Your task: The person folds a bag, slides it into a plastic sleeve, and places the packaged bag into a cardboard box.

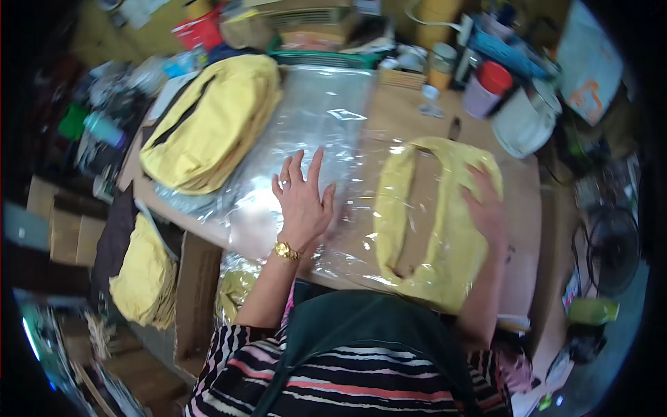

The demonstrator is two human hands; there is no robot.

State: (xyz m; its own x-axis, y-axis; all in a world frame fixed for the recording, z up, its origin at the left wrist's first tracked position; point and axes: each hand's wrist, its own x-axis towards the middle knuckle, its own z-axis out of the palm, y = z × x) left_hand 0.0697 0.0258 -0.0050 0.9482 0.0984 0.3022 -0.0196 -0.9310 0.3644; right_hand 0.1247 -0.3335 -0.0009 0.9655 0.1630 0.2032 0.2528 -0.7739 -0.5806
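My left hand (304, 203), with a gold watch at the wrist, is over a spread of clear plastic bags (319, 104). Its fingers are apart and hold nothing. A yellow fabric piece (458, 236) with a long opening in its middle lies on the right, with shiny clear plastic over at least part of it. My right hand (485, 208) rests on this piece, fingers stretched out and a little blurred. Whether that hand is above or under the plastic, I cannot tell. Left of the bags is a stack of yellow fabric pieces (215, 118), the top one with a dark slit.
Along the table's (517, 229) back stand a green basket (323, 59), a purple cup with a red rim (488, 89) and a white container (526, 119). More yellow fabric (144, 278) hangs near an open cardboard box (198, 299) at left. A fan (611, 254) stands at right.
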